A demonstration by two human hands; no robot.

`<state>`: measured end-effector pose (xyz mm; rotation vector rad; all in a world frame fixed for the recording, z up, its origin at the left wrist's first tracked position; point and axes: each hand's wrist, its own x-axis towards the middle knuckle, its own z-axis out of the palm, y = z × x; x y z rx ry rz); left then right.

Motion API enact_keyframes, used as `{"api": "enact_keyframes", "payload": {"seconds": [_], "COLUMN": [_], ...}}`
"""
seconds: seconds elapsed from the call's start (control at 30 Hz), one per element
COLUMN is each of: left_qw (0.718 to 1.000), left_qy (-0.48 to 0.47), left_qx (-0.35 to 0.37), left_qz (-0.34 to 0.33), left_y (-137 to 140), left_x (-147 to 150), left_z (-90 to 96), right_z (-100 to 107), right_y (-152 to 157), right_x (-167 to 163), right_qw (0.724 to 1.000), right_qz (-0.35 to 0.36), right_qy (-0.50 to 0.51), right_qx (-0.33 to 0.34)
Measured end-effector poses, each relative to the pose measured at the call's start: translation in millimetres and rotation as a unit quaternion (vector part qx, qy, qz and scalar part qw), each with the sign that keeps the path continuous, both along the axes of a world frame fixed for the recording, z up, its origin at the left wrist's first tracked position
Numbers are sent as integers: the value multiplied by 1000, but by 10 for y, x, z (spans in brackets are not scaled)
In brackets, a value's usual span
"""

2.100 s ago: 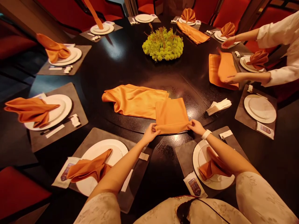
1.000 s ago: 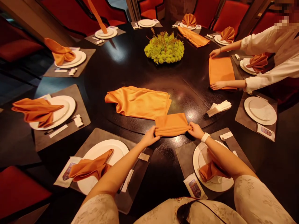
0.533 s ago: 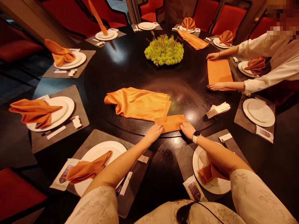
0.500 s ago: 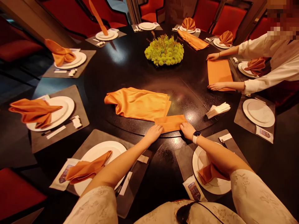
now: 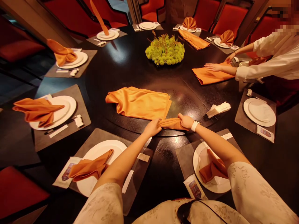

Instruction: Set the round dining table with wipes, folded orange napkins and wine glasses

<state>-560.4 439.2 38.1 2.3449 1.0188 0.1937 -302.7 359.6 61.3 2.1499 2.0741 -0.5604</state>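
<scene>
Between my two hands is an orange cloth napkin, gathered into a narrow folded strip at the near edge of the table's round centre. My left hand grips its left end, and my right hand, with a white watch band at the wrist, grips the right end. Just behind it lies a loose pile of orange napkins, rumpled at its left side. A crumpled white cloth or tissue rests to the right of my right hand.
Place settings ring the dark table, such as a white plate on a grey mat. A green floral centrepiece stands farther back. At right, a co-worker's hands press on another orange napkin. Red chairs surround the table.
The napkin between my hands has gone from a flat rectangle to a narrower gathered strip, slightly lifted. The co-worker's napkin has been turned and folded, and their hands have shifted.
</scene>
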Motion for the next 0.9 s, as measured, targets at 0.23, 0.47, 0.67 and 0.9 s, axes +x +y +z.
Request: {"api": "enact_keyframes", "payload": {"seconds": [0.23, 0.47, 0.67, 0.9], "left_qw": [980, 986, 980, 988], "left_qy": [-126, -117, -133, -82], "left_qx": [-137, 45, 137, 77], "left_qz": [69, 114, -53, -103], "left_y": [560, 283, -181, -189], "left_x": [-139, 40, -86, -157], "left_z": [21, -431, -618, -754], "right_z": [-263, -595, -601, -441], "right_y": [-556, -583, -426, -354], "right_x": [-260, -540, -512, -550], "right_qw": [961, 974, 953, 870], "right_qz": [97, 61, 14, -54], "right_qy": [257, 212, 295, 465], "right_qx": [33, -51, -63, -153]}}
